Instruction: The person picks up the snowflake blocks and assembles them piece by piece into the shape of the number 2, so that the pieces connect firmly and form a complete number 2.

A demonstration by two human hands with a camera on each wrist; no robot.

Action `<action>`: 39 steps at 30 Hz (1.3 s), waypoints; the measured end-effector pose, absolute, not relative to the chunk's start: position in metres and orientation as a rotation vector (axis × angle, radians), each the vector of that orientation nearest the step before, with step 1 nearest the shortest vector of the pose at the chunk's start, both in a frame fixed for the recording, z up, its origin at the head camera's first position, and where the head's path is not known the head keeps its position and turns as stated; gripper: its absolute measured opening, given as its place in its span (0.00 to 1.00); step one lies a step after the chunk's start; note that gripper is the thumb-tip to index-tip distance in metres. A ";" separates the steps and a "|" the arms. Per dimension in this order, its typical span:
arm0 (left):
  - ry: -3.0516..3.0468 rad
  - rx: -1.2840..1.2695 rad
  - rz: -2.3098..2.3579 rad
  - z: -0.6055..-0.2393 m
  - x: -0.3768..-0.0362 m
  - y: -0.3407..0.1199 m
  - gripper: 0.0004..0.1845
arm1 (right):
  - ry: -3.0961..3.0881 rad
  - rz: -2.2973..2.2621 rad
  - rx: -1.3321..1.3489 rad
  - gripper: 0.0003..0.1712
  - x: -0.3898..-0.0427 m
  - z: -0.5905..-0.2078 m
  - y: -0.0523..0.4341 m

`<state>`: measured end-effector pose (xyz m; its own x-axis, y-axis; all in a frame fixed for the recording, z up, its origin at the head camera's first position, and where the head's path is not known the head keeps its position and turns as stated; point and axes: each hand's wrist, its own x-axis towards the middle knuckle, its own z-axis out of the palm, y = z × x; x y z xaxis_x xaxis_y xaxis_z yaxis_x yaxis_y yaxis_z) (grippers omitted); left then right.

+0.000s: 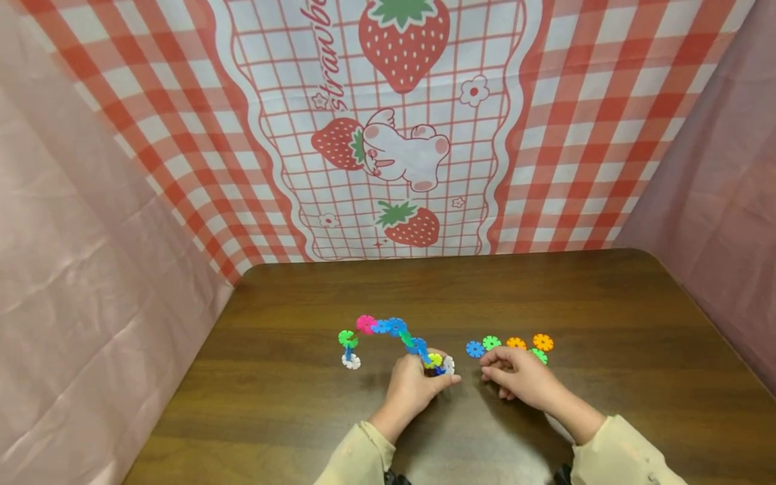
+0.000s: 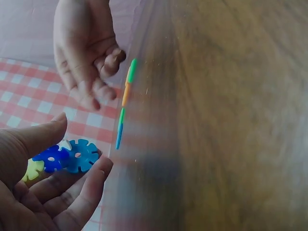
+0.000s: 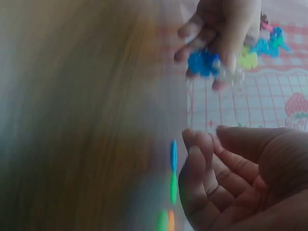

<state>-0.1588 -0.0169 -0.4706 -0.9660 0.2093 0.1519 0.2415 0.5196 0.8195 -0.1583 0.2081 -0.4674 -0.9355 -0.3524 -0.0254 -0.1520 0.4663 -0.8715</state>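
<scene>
Pale yellow sleeves (image 1: pixel 358 455) come in from the near side of a brown wood-grain table (image 1: pixel 273 424), each ending in a bare hand, the two hands apart. The left hand (image 1: pixel 415 387) holds one end of a chain of notched plastic discs (image 1: pixel 397 328), its thumb and fingers curled around yellow, dark blue and white pieces. From that hand, around the middle of the table, the chain curves toward the far edge through blue and green discs to a pink one (image 1: pixel 366 325), then bends back on the side of the left edge, finishing in a white disc (image 1: pixel 351 362). The right hand (image 1: pixel 524 377) has loosely curved fingers and grips nothing visible. Just beyond it, toward the right edge, five loose discs (image 1: pixel 475 349) lie flat: one blue, two green, two orange. Behind the far edge hangs a red-and-white checked cloth (image 1: pixel 576 135) printed with strawberries; pink fabric (image 1: pixel 91 202) drapes both sides.
</scene>
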 end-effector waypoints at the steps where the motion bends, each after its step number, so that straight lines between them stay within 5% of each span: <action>1: -2.709 -0.394 -1.468 -0.471 -0.159 -0.017 0.14 | 2.617 -1.380 -0.458 0.06 -0.158 -0.467 0.213; 11: -2.719 -0.347 -1.444 -0.471 -0.159 -0.023 0.15 | 2.996 -0.748 -0.400 0.12 -0.159 -0.465 0.248; 30: -2.716 -0.311 -1.439 -0.470 -0.159 -0.023 0.13 | 3.071 -0.781 -0.381 0.19 -0.159 -0.470 0.254; 39: -2.673 -0.355 -1.444 -0.472 -0.159 -0.021 0.13 | 3.036 -0.939 -0.434 0.13 -0.158 -0.467 0.241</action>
<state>-0.1588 -0.0214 -0.4718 -0.9696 0.1636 0.1818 0.2418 0.5278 0.8142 -0.1583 0.2407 -0.4671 -0.9613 -0.2367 0.1413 -0.2751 0.7921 -0.5449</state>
